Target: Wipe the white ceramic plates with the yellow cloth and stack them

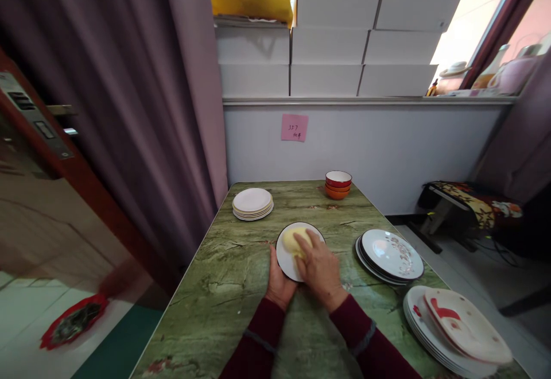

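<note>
My left hand [280, 280] grips a white dish with a thin dark rim [287, 263] from its lower left edge, thumb along the side. The dish is tilted up towards me above the table; whether it is a plate or a shallow bowl I cannot tell. Bent fingers of my right hand [319, 267] press a pale yellow sponge [294, 240] against the inside of the dish. Part of the sponge is hidden under those fingers.
On the green wood-patterned table [228, 287] stand white plates [252, 201] at back left and red and orange bowls [338, 184] at back right. Patterned plates [390, 252] and more plates topped by a squarish dish [467, 324] line the right side. A purple curtain [189, 80] hangs left.
</note>
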Motion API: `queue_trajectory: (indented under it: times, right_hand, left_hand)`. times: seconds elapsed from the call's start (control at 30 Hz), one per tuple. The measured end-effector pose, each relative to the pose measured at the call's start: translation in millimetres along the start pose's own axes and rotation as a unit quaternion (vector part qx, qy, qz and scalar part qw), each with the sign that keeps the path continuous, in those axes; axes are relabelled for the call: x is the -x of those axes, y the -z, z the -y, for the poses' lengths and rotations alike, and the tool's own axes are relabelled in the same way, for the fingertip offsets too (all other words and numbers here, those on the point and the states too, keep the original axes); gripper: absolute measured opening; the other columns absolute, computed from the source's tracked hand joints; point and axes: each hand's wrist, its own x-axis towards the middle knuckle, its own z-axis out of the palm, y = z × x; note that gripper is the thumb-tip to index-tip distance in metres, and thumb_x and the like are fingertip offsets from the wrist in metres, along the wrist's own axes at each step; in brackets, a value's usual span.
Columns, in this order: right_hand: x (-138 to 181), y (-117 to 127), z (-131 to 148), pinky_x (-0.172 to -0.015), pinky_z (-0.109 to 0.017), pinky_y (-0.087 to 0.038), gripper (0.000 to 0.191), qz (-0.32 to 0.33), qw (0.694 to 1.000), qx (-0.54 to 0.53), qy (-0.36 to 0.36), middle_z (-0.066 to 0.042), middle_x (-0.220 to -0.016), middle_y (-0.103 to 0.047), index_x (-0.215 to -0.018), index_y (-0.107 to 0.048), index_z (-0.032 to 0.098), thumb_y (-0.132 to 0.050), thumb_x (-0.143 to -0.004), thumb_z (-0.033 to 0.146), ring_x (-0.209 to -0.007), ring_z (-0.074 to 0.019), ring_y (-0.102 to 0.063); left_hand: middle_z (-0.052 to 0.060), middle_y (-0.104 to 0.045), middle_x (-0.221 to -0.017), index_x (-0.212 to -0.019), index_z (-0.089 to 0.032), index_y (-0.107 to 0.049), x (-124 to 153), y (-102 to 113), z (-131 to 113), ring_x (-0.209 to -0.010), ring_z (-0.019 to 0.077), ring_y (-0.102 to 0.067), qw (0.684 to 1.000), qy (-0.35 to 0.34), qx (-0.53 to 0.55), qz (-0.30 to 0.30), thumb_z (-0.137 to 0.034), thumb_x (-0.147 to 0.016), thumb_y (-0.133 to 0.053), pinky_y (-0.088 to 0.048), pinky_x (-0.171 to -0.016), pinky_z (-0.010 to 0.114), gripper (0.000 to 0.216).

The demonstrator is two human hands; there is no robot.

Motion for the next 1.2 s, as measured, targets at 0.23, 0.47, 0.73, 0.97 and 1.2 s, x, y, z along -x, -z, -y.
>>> queue_trajectory:
  times: [0.23, 0.47, 0.73, 0.97, 1.2]
  right_hand:
    - [-21, 14, -53, -0.078, -0.034, -0.051, 0.053, -0.138, 0.979, -0.005, -0.153, -0.009, -0.143, -0.048, -0.143, -0.046, 0.028, -0.054, -0.091, 0.038, -0.111, -0.0258, -0.059]
    - [-25, -2, -27, -0.081, -0.035, -0.052, 0.053, -0.069, 0.990, -0.019, -0.122, -0.010, -0.145, -0.045, -0.142, -0.048, 0.029, -0.055, -0.090, 0.035, -0.108, -0.0255, -0.061]
    - [-2, -18, 2, -0.101, -0.040, -0.044, 0.057, -0.005, 0.997, -0.054, 0.063, -0.011, -0.151, -0.043, -0.143, -0.048, 0.029, -0.058, -0.088, 0.028, -0.123, -0.0278, -0.053]
    - [17, 6, -43, -0.100, -0.039, -0.045, 0.060, 0.137, 0.967, -0.079, 0.200, -0.006, -0.149, -0.047, -0.138, -0.053, 0.034, -0.060, -0.079, 0.027, -0.122, -0.0263, -0.056]
    - [-3, 32, -76, -0.087, -0.033, -0.050, 0.056, 0.058, 0.996, 0.018, 0.070, -0.006, -0.144, -0.050, -0.136, -0.055, 0.033, -0.060, -0.081, 0.026, -0.111, -0.0233, -0.062]
  left_hand:
    - [0.011, -0.068, -0.128, -0.137, -0.024, -0.057, -4, 6, -1, -0.136, 0.0308, -0.048, 0.999, -0.028, -0.007, -0.015, -0.071, -0.089, -0.042, -0.027, -0.117, 0.053, 0.069]
    - [0.014, -0.063, -0.134, -0.137, -0.017, -0.057, -2, 4, 5, -0.139, 0.0316, -0.044, 0.999, 0.022, -0.027, 0.005, -0.068, -0.091, -0.040, -0.025, -0.118, 0.052, 0.071]
    - [0.012, -0.069, -0.126, -0.130, -0.017, -0.063, 2, -1, 4, -0.127, 0.0277, -0.057, 1.000, -0.004, -0.002, -0.012, -0.056, -0.098, -0.038, -0.036, -0.114, 0.045, 0.056]
    - [0.018, -0.072, -0.118, -0.122, -0.009, -0.067, 8, -8, 0, -0.126, 0.0356, -0.057, 0.999, 0.037, -0.024, -0.019, -0.068, -0.092, -0.039, -0.038, -0.111, 0.051, 0.071]
    - [0.014, -0.062, -0.136, -0.137, -0.017, -0.057, 0, -5, 7, -0.136, 0.0321, -0.047, 1.000, 0.008, -0.016, 0.011, -0.064, -0.095, -0.035, -0.030, -0.116, 0.052, 0.067]
